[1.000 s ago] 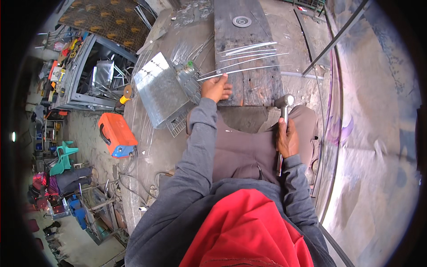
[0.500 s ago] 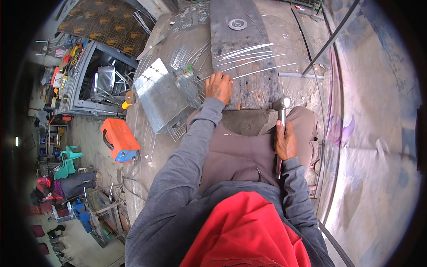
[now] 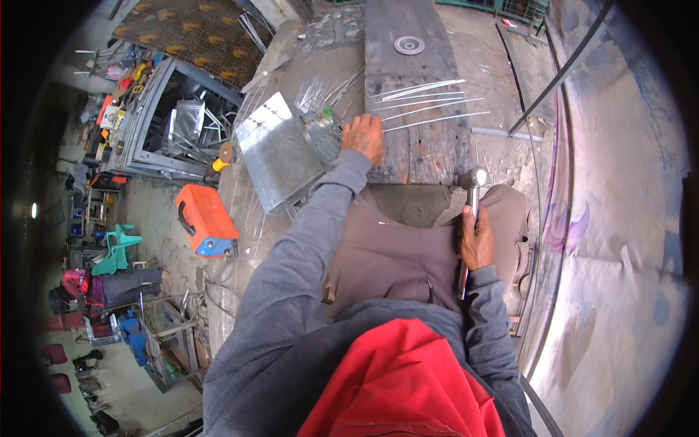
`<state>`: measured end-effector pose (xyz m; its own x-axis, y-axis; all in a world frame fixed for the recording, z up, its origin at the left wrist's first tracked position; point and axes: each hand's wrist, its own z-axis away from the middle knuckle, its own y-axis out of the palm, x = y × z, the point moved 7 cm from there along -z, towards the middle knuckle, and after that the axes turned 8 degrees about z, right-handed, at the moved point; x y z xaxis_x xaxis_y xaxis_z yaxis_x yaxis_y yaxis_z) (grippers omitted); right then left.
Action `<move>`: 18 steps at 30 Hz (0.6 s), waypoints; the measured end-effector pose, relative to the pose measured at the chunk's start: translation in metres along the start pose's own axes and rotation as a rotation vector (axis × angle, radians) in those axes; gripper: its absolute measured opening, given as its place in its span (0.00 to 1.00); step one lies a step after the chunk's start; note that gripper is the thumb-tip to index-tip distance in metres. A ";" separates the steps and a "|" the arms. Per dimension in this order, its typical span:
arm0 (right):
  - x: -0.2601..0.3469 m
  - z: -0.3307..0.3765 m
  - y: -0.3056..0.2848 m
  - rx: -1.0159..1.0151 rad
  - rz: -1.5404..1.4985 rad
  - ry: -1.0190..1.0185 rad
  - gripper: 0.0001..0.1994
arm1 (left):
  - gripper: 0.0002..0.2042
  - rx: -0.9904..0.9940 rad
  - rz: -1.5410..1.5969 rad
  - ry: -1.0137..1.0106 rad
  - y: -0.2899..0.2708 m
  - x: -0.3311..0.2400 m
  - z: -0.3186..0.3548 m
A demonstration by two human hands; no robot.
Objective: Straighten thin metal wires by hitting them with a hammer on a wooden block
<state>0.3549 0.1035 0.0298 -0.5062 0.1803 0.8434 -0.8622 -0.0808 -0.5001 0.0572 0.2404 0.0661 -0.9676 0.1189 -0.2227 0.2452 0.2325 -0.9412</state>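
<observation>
My right hand (image 3: 477,239) is closed round the shiny metal handle of a hammer (image 3: 473,179), which stands head up over my right thigh. At the left edge of a dark, scarred wooden plank (image 3: 415,156), my left hand (image 3: 362,137) has its fingers bent down and together. Its fingertips are partly hidden, so I cannot make out what they grip. Several thin metal rods (image 3: 435,106) lie across the plank, the nearest ones ending close to those fingers. Beside the left hand are a galvanized sheet-metal piece (image 3: 278,156) and a grey, ribbed metal object (image 3: 320,138) with a green spot.
A round metal disc (image 3: 408,45) lies farther up the plank. To the left are an orange-and-blue machine (image 3: 207,220), a disc tool with a yellow body (image 3: 220,159) and a metal frame (image 3: 149,164) full of scrap. A pale sheet (image 3: 604,240) hangs on the right, with a slanted bar (image 3: 564,69) before it.
The whole view has shifted, with the scene moving a little to the right. My left hand remains by the plank's left edge, and the hammer stays in my right hand.
</observation>
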 end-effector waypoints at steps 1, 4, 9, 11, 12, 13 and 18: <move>0.002 0.001 -0.001 -0.007 0.006 -0.001 0.22 | 0.10 -0.001 -0.001 0.005 -0.004 0.003 0.000; 0.009 0.003 -0.003 -0.006 -0.002 0.010 0.22 | 0.12 -0.055 0.068 -0.075 -0.017 0.023 0.001; 0.007 0.002 -0.003 0.019 0.013 0.046 0.22 | 0.13 0.222 0.321 -0.208 0.002 0.039 -0.004; 0.007 0.002 -0.005 -0.002 -0.002 0.019 0.21 | 0.13 0.203 0.319 -0.169 0.005 0.041 -0.006; 0.007 0.002 -0.004 -0.009 -0.006 0.021 0.21 | 0.14 0.188 0.318 -0.136 0.003 0.041 -0.007; 0.009 0.003 -0.004 -0.019 0.006 -0.009 0.21 | 0.14 0.189 0.317 -0.128 0.002 0.043 -0.011; 0.009 0.003 -0.006 -0.019 0.037 -0.004 0.20 | 0.26 0.208 0.151 -0.150 -0.012 0.018 -0.034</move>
<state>0.3555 0.1026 0.0416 -0.5381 0.1732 0.8249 -0.8421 -0.0688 -0.5349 0.0384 0.2727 0.0820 -0.9230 -0.0102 -0.3847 0.3845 0.0184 -0.9229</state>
